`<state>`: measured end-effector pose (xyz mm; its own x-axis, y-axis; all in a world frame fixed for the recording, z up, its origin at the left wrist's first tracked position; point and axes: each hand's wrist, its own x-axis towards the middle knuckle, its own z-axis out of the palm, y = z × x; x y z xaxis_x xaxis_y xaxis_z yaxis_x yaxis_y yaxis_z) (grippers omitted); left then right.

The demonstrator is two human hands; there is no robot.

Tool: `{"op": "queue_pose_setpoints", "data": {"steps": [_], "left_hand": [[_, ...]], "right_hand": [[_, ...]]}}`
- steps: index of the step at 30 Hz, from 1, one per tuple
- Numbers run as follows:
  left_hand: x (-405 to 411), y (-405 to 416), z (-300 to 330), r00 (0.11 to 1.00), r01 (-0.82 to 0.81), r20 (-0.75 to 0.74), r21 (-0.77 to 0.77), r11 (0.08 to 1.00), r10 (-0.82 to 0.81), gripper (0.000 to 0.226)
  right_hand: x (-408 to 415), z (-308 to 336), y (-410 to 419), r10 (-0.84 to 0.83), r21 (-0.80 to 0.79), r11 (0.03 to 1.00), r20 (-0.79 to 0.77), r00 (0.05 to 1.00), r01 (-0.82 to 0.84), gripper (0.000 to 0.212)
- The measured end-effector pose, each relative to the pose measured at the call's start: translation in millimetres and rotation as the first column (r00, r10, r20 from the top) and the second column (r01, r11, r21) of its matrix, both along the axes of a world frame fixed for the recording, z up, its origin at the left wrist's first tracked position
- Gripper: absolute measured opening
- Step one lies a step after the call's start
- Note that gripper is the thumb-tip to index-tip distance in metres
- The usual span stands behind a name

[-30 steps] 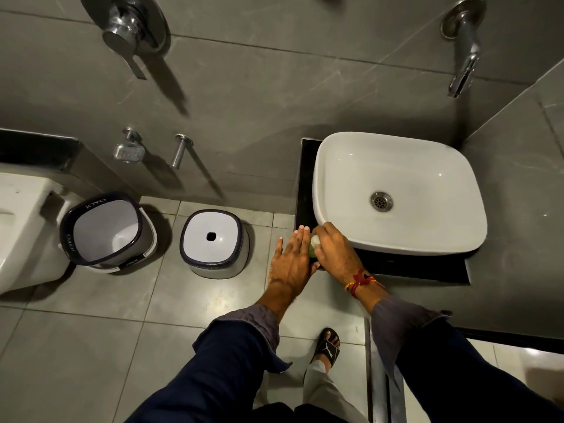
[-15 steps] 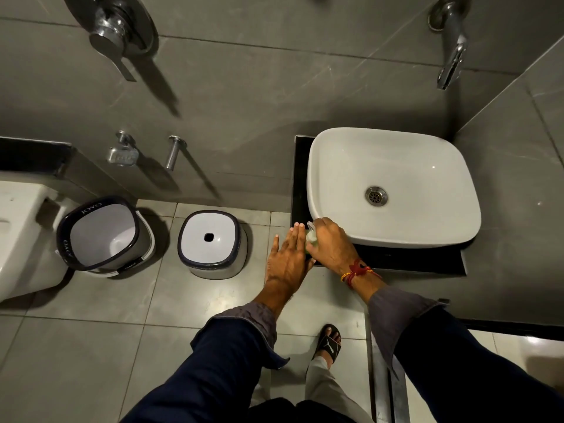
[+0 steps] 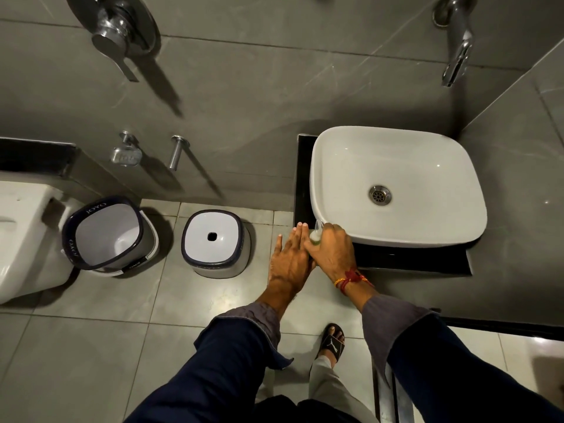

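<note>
- Pale-green plastic, by the look of it: the small bottle (image 3: 315, 236) stands on the front left corner of the black counter (image 3: 412, 259), just beside the rim of the white basin (image 3: 396, 160). Most of it is hidden under the right hand (image 3: 332, 249).
- The right hand's fingers are curled over and around the bottle's top. The left hand (image 3: 290, 260) lies alongside with its back up, fingers straight and close together, holding nothing and apparently touching the right hand.
- Handling, as a judgement: light and rigid enough to squeeze or press. It is likely slick if wet, and top-heavy under a downward push so near the counter's edge (a slip would send it to the floor tiles). The body low down, or a flat press straight on the cap, seems the safest hold.
- Against a second ago, both hands sit in nearly the same spot. A little more of the bottle's clear tip now shows above the right knuckles.
</note>
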<state>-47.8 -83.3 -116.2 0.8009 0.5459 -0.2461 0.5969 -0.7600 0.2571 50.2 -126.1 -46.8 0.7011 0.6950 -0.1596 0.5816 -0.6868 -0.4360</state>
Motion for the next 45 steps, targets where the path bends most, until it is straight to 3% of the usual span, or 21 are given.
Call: {"op": "queue_pose_setpoints", "data": {"steps": [5, 12, 17, 20, 23, 30, 45], "left_hand": [[1, 2, -4, 1.000, -0.026, -0.018, 0.006, 1.000, 0.026, 0.080], [3, 2, -2, 1.000, -0.002, -0.022, 0.003, 1.000, 0.002, 0.084], [2, 0, -1, 1.000, -0.015, -0.007, 0.001, 1.000, 0.015, 0.080], [3, 0, 0, 1.000, -0.029, 0.008, -0.002, 1.000, 0.029, 0.083], [3, 0, -1, 0.999, -0.042, 0.011, -0.026, 0.999, 0.043, 0.085], [3, -2, 0, 0.997, -0.067, 0.046, -0.034, 0.997, 0.069, 0.085], [2, -4, 10, 1.000, -0.015, -0.019, -0.023, 1.000, 0.014, 0.089]], "right_hand": [[7, -10, 1, 0.042, 0.053, 0.998, -0.072, 0.997, -0.038, 0.030], [2, -12, 8, -0.091, 0.061, 0.993, -0.083, 0.992, 0.096, 0.040], [3, -13, -10, -0.098, 0.077, 0.992, -0.079, 0.992, 0.104, 0.048], [8, -14, -32, 0.036, 0.121, 0.991, 0.106, 0.994, -0.049, 0.050], [12, -14, -42, 0.227, 0.054, 0.969, 0.177, 0.958, -0.240, 0.063], [6, -12, -39, 0.162, 0.104, 0.975, 0.276, 0.947, -0.197, 0.026], [-2, -12, -41, 0.161, 0.150, 0.969, 0.232, 0.959, -0.198, 0.028]]}}
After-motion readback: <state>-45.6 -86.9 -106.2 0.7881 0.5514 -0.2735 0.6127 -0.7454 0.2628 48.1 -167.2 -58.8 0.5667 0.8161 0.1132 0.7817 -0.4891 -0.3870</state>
